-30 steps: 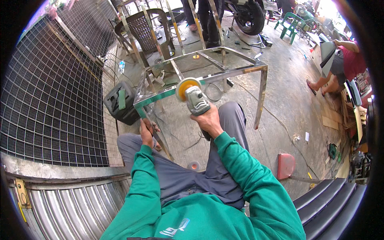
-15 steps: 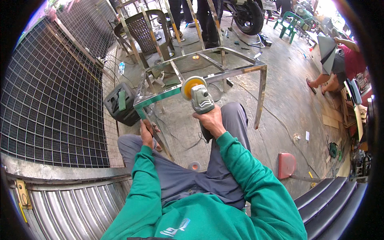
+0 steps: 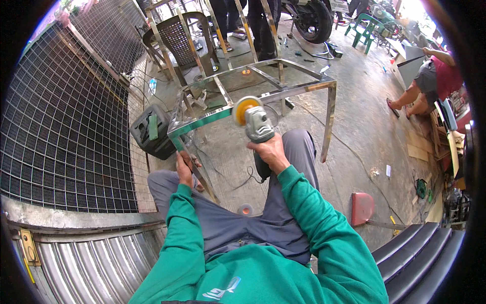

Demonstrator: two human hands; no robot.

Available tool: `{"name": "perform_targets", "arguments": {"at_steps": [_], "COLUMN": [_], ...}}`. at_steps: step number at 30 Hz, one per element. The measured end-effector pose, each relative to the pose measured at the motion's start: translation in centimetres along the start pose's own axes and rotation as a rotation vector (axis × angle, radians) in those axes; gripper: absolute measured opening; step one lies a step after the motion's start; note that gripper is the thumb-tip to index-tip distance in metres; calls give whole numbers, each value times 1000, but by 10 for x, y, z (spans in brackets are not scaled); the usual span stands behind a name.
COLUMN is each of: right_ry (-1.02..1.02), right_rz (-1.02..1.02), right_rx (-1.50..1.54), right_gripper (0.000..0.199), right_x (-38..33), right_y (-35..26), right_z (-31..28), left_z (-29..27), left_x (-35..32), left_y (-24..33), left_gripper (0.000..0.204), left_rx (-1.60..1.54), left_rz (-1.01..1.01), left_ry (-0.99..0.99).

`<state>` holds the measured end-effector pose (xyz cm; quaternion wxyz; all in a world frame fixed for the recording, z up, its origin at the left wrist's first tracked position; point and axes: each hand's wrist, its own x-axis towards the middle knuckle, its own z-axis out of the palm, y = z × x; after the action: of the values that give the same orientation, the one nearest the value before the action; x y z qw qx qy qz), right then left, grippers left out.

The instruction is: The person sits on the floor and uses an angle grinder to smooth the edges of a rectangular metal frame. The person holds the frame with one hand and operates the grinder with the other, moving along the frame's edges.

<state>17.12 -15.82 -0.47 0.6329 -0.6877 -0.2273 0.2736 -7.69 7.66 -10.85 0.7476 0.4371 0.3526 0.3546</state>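
Right hand (image 3: 268, 152) grasping angle grinder (image 3: 255, 121), disc against steel frame (image 3: 202, 117); left hand (image 3: 185, 164) gripping frame leg.

Glossy polished metal frame (image 3: 253, 99) (mirror-bright), matt grey plastic grinder (image 3: 258, 124), rough concrete floor (image 3: 354, 137).

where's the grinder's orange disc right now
In the head view the orange disc sits just above centre, at the tip of the angle grinder in the right hand, against the near top rail of the shiny steel frame.
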Motion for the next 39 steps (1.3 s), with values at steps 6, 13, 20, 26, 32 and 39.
{"name": "perform_targets", "arguments": {"at_steps": [6,13,20,26,32,39], "right_ry": [-65,25,-153,-206,-212,-219], "right_rz": [-3,-4,-111,-103,-69,-142], "right_rx": [-222,-67,-171,-154,-61,-27], "right_gripper": [51,43,52,54,51,48], "right_x": [-4,-3,-18,-38,-55,-66], "right_y": [4,-4,-26,-39,-46,-46], "right_z": [12,1,-19,-53,-72,-79], "left_z": [4,9,8,-15,-38,-36], "left_x": [-2,-7,-15,-35,-41,-45], "left_y": [3,5,-19,-33,-39,-34], "left_gripper": [52,53,47,38,39,55], "left_rx": [-47,5,-50,-52,-402,-330], "left_rz": [-31,-2,-97,-277,-365,-347], "left_ry": [51,50,239,206,52,9]}}
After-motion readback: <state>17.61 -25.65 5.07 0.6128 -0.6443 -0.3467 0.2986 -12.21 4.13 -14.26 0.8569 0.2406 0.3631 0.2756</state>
